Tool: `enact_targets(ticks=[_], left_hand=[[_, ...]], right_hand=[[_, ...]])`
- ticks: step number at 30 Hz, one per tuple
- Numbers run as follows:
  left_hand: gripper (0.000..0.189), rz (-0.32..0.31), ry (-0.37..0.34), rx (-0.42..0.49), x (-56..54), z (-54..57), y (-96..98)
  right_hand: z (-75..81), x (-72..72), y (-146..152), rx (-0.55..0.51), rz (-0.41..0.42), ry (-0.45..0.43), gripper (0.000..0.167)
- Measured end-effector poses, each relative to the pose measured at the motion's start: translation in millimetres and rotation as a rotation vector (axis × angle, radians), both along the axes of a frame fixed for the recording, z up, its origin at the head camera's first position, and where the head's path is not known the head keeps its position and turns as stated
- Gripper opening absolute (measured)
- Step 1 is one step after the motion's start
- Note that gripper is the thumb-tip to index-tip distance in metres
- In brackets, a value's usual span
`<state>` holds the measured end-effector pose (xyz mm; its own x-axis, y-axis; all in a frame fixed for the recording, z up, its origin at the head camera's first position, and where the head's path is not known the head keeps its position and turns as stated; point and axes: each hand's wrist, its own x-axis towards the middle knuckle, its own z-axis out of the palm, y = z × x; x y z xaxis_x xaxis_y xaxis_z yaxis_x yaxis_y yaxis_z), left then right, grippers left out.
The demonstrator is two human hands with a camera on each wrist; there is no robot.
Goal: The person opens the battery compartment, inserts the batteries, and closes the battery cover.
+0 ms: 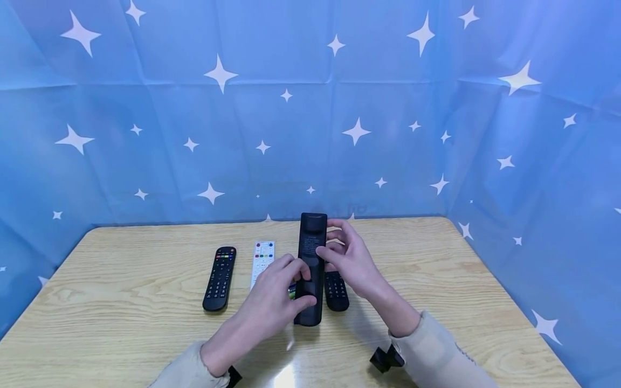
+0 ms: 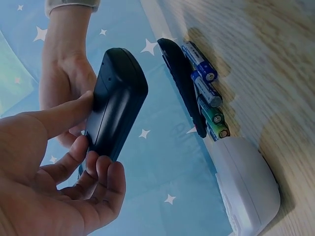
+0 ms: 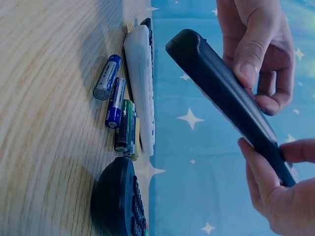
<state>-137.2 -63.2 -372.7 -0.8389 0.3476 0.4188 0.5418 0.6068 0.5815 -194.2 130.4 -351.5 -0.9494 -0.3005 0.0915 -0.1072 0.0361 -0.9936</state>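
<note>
A black remote control (image 1: 316,275) is held above the table, its back with small printed text turned toward the head camera. My left hand (image 1: 271,296) grips its lower part, thumb on one side and fingers curled at the other. Higher up, my right hand (image 1: 351,264) pinches the remote's right edge, thumb on the back. In the left wrist view the remote's rounded end (image 2: 123,73) shows close up. Whether its battery cover is fully seated I cannot tell. Several blue and green batteries (image 3: 115,103) lie on the table behind the remote, mostly hidden in the head view.
A white remote (image 1: 262,261) lies left of the held one, with another black remote (image 1: 219,280) farther left. A third black remote (image 1: 337,291) lies partly covered behind my right hand. The wooden table (image 1: 126,302) ends at a blue star-patterned curtain (image 1: 291,161).
</note>
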Motion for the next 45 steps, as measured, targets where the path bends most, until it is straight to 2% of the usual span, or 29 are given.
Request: enact_targets(ticks=[8, 19, 26, 32, 41, 45], left_hand=[[0.038, -0.019, -0.032, 0.041, 2.2, 1.5, 2.0], [0.035, -0.025, 0.000, 0.083, 4.9, 1.5, 2.3], [0.031, -0.053, -0.032, 0.127, 4.4, 2.2, 3.0], [0.027, -0.071, -0.025, 0.177, 4.3, 2.4, 3.1], [0.027, -0.081, -0.057, 0.228, 7.3, 6.6, 2.2], [0.026, -0.059, -0.057, 0.236, 7.8, 8.8, 2.1]], right_hand=[[-0.4, 0.6, 1.2, 0.027, -0.017, 0.018, 0.053], [-1.2, 0.1, 3.8, -0.008, -0.020, 0.011, 0.054], [-1.0, -1.2, 4.8, -0.023, -0.028, 0.017, 0.054], [-0.4, -2.4, 5.5, -0.021, -0.038, 0.012, 0.053], [0.5, -4.2, 6.6, -0.011, -0.034, 0.028, 0.054], [1.3, -4.0, 7.1, -0.002, -0.035, 0.023, 0.054]])
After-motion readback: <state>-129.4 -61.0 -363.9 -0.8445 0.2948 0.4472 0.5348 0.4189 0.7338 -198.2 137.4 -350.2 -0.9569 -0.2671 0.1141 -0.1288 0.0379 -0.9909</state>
